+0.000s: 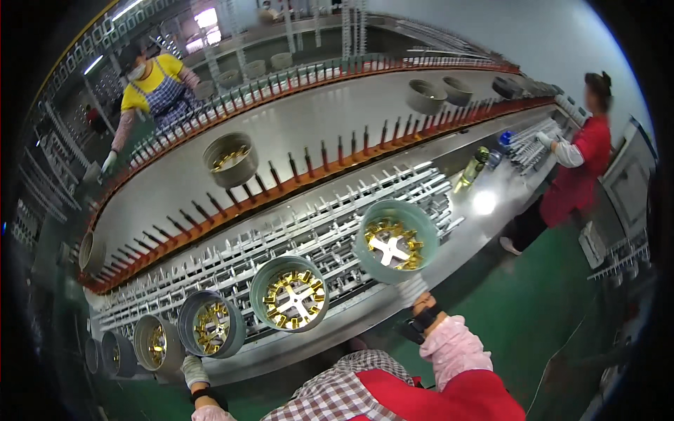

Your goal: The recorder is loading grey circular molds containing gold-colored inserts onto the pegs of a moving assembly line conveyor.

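Right now my right hand (413, 289) sits at five o'clock, gloved fingers clamped on the lower rim of a green tub (397, 241) tilted toward me, gold parts and a white cross inside. My left hand (194, 370) is down at seven o'clock, touching the rim of a grey tub (210, 324); I cannot tell whether those fingers grip or merely rest. Between them a second green tub (290, 293) rests on the metal rack (330, 210). Beyond, an orange conveyor (295, 179) curves across, carrying another tub (230, 159). One person (151, 88) stands at eleven o'clock, another (579, 165) at two.
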Motion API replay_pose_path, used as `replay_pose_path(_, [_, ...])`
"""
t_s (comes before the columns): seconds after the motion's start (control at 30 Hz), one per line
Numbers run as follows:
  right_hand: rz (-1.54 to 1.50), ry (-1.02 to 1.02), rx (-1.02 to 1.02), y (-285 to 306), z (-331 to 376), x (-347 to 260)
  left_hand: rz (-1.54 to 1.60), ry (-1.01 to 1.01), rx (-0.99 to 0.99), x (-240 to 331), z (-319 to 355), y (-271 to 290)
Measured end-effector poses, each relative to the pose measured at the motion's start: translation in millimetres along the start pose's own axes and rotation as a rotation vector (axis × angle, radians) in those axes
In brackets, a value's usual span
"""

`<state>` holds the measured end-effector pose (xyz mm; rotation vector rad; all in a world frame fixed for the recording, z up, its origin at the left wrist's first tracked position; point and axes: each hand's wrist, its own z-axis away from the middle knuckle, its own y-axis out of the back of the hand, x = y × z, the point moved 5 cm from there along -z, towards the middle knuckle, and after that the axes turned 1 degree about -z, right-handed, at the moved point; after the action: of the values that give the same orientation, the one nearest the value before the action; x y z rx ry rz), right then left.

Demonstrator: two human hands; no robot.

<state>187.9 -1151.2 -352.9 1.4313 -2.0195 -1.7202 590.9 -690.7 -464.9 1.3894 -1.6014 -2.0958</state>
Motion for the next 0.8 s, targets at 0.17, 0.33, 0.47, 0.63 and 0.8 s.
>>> replay_pose_path(0.17, [-0.014, -0.060, -0.085, -26, 9, 1, -0.062, -0.029, -0.236, 9, -4, 27])
replay_pose_path(0.33, [-0.001, -0.118, -0.178, -29, 18, 5, -0.110, -0.010, -0.124, 7, -6, 5])
replay_pose_path(0.47, [0.078, 0.155, 0.233, -19, 36, 15, 0.086, 0.066, -0.175, -4, -12, 1])
replay_pose_path(0.63, [0.224, -0.152, 0.066, 2, 14, 83, -0.003, -0.042, -0.090, 6, -2, 11])
replay_pose_path(0.8, [0.290, -0.174, -0.080, -52, 27, 115, 0.029, -0.069, -0.036, 15, -6, -16])
